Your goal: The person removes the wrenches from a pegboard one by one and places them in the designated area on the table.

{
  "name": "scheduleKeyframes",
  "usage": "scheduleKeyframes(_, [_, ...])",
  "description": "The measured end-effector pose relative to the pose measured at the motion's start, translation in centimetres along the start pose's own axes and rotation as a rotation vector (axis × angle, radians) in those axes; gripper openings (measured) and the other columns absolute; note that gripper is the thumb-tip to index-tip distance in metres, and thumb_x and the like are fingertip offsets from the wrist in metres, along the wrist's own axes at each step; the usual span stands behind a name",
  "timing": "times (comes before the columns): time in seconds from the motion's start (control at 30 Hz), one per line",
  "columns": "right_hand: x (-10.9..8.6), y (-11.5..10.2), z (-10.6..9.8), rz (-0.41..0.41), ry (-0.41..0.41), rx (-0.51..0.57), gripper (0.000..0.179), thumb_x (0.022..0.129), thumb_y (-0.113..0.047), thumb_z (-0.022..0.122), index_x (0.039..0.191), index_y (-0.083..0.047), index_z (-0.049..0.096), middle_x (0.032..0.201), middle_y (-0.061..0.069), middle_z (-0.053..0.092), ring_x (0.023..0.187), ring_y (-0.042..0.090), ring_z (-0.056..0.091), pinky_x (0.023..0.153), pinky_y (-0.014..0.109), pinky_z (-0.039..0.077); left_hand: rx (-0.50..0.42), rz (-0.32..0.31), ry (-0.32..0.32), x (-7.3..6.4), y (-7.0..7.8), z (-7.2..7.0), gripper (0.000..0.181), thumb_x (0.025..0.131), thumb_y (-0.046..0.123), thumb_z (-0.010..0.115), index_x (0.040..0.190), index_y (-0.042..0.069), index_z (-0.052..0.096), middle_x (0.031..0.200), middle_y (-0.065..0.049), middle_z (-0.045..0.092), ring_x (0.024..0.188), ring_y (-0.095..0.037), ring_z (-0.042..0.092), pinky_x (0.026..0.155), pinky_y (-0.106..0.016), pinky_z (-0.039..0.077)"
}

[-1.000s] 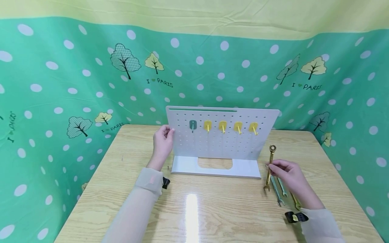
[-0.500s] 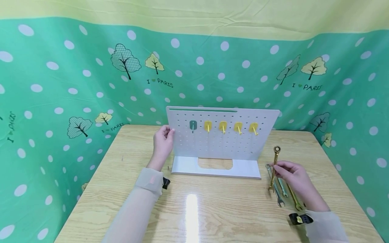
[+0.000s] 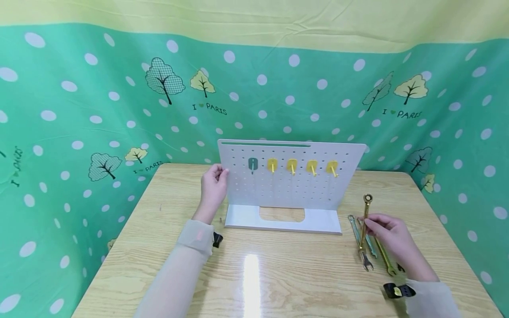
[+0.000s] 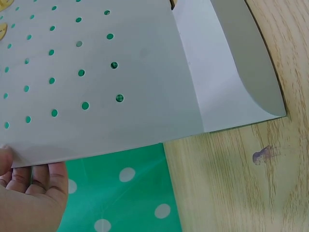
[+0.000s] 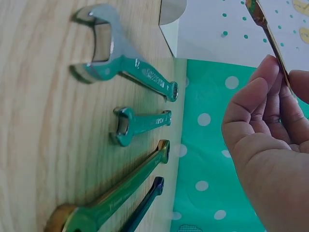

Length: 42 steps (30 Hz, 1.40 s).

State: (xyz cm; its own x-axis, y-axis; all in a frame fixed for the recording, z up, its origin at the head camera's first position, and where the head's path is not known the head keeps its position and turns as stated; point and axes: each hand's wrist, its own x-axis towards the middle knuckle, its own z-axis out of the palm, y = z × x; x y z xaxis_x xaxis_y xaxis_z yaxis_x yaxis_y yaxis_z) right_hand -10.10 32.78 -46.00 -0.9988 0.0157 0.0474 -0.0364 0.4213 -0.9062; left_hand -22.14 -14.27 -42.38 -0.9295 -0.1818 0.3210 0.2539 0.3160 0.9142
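A white pegboard stands on the table, bearing one green hook and several yellow hooks in a row. My left hand grips its left edge, thumb in front and fingers behind, as the left wrist view shows. On the right, my right hand pinches a gold combination wrench between thumb and fingers. The wrench is held nearly upright, ring end up, above the table. Beneath it lie two teal wrenches, a yellow-green wrench and a dark wrench, partly hidden by the right hand in the head view.
The wooden table reaches back to a green dotted curtain, which also hangs along both sides. A cutout opens in the pegboard's base. A strip of light reflects off the table in front.
My right hand has shifted right and slightly nearer with the gold wrench, which now stands over the lying wrenches. The left hand and the pegboard have stayed in place.
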Motion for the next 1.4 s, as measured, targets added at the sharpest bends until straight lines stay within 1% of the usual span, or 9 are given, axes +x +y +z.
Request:
scheduleKeyframes(0.07, [-0.1, 0.1, -0.1, -0.001, -0.002, 0.018, 0.033, 0.105, -0.014, 0.059, 0.118, 0.016, 0.063, 0.097, 0.012, 0.070, 0.080, 0.015, 0.063, 0.069, 0.026, 0.056, 0.003, 0.002, 0.004, 0.0, 0.0, 0.0, 0.012, 0.103, 0.005, 0.059, 0.104, -0.006, 0.064, 0.099, -0.019, 0.071, 0.085, -0.026, 0.065, 0.069, -0.024, 0.054])
scheduleKeyframes(0.2, [-0.2, 0.3, -0.3, 0.001, -0.006, 0.037, 0.032, 0.105, -0.012, 0.059, 0.119, 0.017, 0.062, 0.101, 0.001, 0.072, 0.080, 0.013, 0.063, 0.068, 0.025, 0.056, 0.008, 0.003, 0.009, 0.0, 0.0, 0.0, 0.011, 0.102, 0.003, 0.060, 0.103, -0.007, 0.064, 0.098, -0.020, 0.071, 0.085, -0.027, 0.064, 0.068, -0.023, 0.053])
scheduleKeyframes(0.3, [-0.3, 0.4, -0.5, 0.006, -0.008, 0.038, 0.033, 0.105, -0.013, 0.059, 0.119, 0.016, 0.062, 0.102, -0.003, 0.072, 0.081, 0.013, 0.063, 0.068, 0.026, 0.056, 0.008, 0.002, 0.009, 0.0, 0.0, 0.0, 0.011, 0.102, 0.004, 0.060, 0.103, -0.006, 0.064, 0.098, -0.019, 0.071, 0.084, -0.026, 0.064, 0.068, -0.024, 0.054])
scheduleKeyframes(0.5, [-0.5, 0.5, -0.7, 0.008, -0.007, 0.023, 0.035, 0.106, -0.016, 0.059, 0.120, 0.015, 0.062, 0.105, -0.005, 0.073, 0.081, 0.013, 0.063, 0.068, 0.027, 0.057, 0.010, -0.004, 0.003, 0.0, 0.0, 0.0, 0.012, 0.103, 0.004, 0.059, 0.104, -0.007, 0.065, 0.098, -0.019, 0.070, 0.085, -0.026, 0.064, 0.069, -0.024, 0.054])
scheduleKeyframes(0.77, [-0.7, 0.7, -1.4, 0.047, 0.001, 0.047, 0.039, 0.106, -0.019, 0.059, 0.122, 0.016, 0.060, 0.109, -0.003, 0.073, 0.086, 0.010, 0.063, 0.072, 0.026, 0.057, 0.011, -0.004, 0.007, 0.0, 0.1, -0.1, 0.012, 0.103, 0.004, 0.059, 0.104, -0.007, 0.064, 0.098, -0.019, 0.070, 0.084, -0.026, 0.063, 0.068, -0.023, 0.053])
scheduleKeyframes(1.0, [-1.0, 1.1, -2.4, 0.044, -0.002, 0.045, 0.038, 0.105, -0.017, 0.060, 0.122, 0.017, 0.060, 0.109, -0.009, 0.072, 0.088, 0.010, 0.064, 0.073, 0.024, 0.057, 0.020, -0.005, -0.009, -0.1, 0.0, 0.0, 0.012, 0.104, 0.005, 0.058, 0.103, -0.006, 0.064, 0.096, -0.018, 0.069, 0.083, -0.026, 0.062, 0.067, -0.024, 0.053])
scheduleKeyframes(1.2, [-1.0, 1.4, -3.1, 0.039, 0.000, 0.050, 0.025, 0.105, -0.018, 0.060, 0.116, 0.002, 0.070, 0.113, -0.008, 0.072, 0.090, 0.010, 0.065, 0.073, 0.024, 0.057, 0.025, -0.011, -0.006, -0.2, 0.1, 0.0, 0.013, 0.104, 0.005, 0.058, 0.105, -0.006, 0.064, 0.097, -0.018, 0.069, 0.084, -0.026, 0.062, 0.067, -0.024, 0.053])
scheduleKeyframes(1.27, [-1.1, 1.4, -3.3, 0.037, 0.000, 0.056, 0.023, 0.105, -0.017, 0.060, 0.116, 0.000, 0.072, 0.112, -0.010, 0.072, 0.090, 0.011, 0.065, 0.072, 0.024, 0.057, 0.021, -0.012, -0.007, -0.1, 0.2, 0.0, 0.013, 0.104, 0.006, 0.058, 0.105, -0.005, 0.064, 0.098, -0.018, 0.069, 0.084, -0.025, 0.062, 0.067, -0.024, 0.053])
scheduleKeyframes(1.4, [-1.3, 1.7, -3.7, 0.048, -0.005, 0.061, 0.029, 0.105, -0.015, 0.059, 0.120, 0.009, 0.067, 0.110, -0.014, 0.071, 0.089, 0.011, 0.065, 0.072, 0.024, 0.057, 0.016, -0.016, -0.008, -0.1, 0.1, 0.0, 0.013, 0.104, 0.006, 0.058, 0.105, -0.005, 0.064, 0.099, -0.017, 0.069, 0.085, -0.025, 0.063, 0.068, -0.025, 0.054])
